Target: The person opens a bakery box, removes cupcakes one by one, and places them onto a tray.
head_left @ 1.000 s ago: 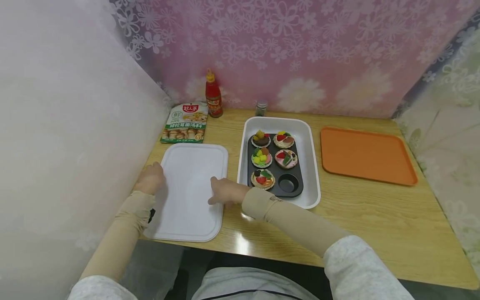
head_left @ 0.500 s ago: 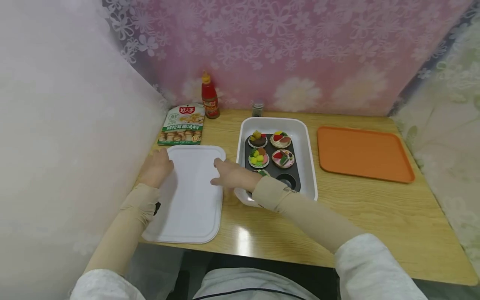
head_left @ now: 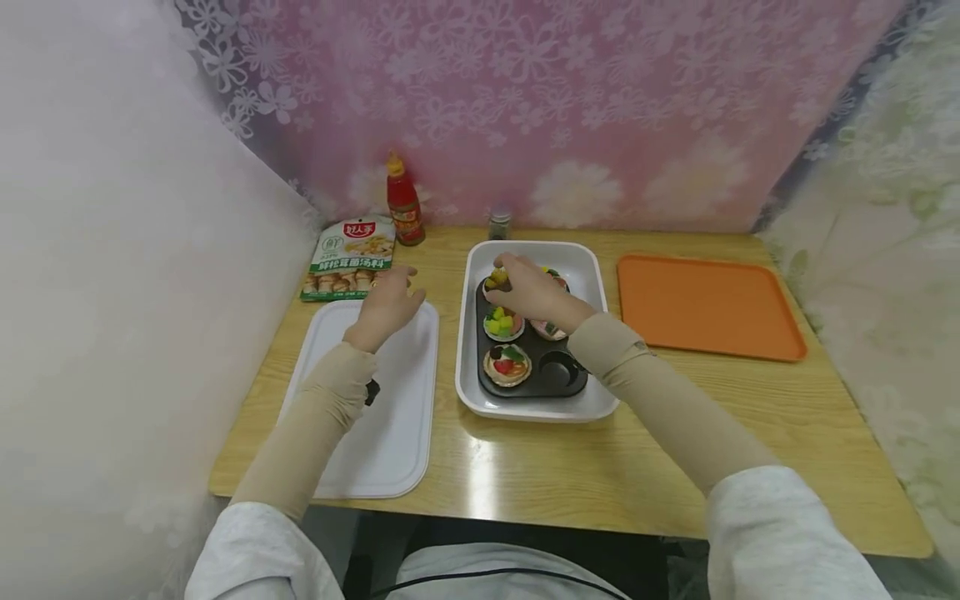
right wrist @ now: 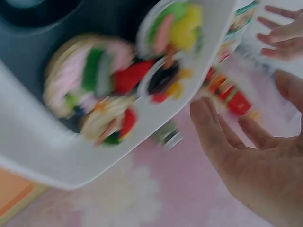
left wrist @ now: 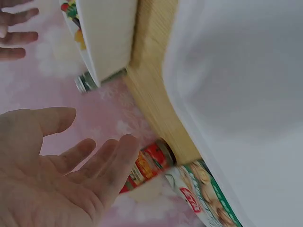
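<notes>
Both bare hands hover over the table and hold nothing. My left hand is above the far end of a flat white rectangular tray or lid, near a soup seasoning packet. In the left wrist view its fingers are loosely bent. My right hand hangs over a dark muffin tin inside a white bin, partly hiding the toy tarts in its cups. One near-right cup has no tart. The right wrist view shows the right hand with its fingers apart.
An orange tray lies to the right. Along the back wall stand a red sauce bottle and a small glass jar. A white wall borders the table on the left.
My left hand has left the white piece's left edge and moved right and away from me. My right hand has moved from its right edge to over the muffin tin. The view has shifted slightly.
</notes>
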Demonstrator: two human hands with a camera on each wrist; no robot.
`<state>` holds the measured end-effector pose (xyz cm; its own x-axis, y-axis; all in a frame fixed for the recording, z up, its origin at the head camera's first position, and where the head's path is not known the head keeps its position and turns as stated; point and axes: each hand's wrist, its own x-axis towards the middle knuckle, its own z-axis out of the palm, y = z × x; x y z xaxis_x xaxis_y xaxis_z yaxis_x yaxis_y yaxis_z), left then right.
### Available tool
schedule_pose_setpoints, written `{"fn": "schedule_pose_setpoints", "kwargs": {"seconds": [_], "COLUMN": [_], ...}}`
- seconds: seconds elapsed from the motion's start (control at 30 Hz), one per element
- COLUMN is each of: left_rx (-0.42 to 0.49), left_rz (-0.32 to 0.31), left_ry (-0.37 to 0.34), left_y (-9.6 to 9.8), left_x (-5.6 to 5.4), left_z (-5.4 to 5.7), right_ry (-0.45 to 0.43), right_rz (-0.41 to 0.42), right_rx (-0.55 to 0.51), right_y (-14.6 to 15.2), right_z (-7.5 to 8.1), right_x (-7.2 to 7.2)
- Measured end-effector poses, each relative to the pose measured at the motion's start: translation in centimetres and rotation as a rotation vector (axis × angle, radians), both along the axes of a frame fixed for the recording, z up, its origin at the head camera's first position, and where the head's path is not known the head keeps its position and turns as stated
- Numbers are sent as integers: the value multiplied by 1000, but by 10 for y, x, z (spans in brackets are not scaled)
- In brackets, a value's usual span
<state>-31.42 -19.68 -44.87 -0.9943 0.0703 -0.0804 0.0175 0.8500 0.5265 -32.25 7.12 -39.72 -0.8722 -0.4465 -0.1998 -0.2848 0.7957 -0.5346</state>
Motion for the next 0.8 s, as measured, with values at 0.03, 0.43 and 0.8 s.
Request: {"fn": "schedule_pose_setpoints", "kwargs": {"seconds": [0.03,0.43,0.8], "left_rx": [8,23,140], "left_rz": [-3,-23,-78], "left_ry": [-9,-78,-129], "left_y": [7,57,78], "left_x": [-1,-22,-26], "left_z": [2,-10,-21], "right_ry": [20,8,18], "right_rz": [-10,-118,-95], "right_rx": [5,12,32], "right_y": [6,59,71], "right_z": [-3,-31,-55], "right_x": [-5,-42,-58]}}
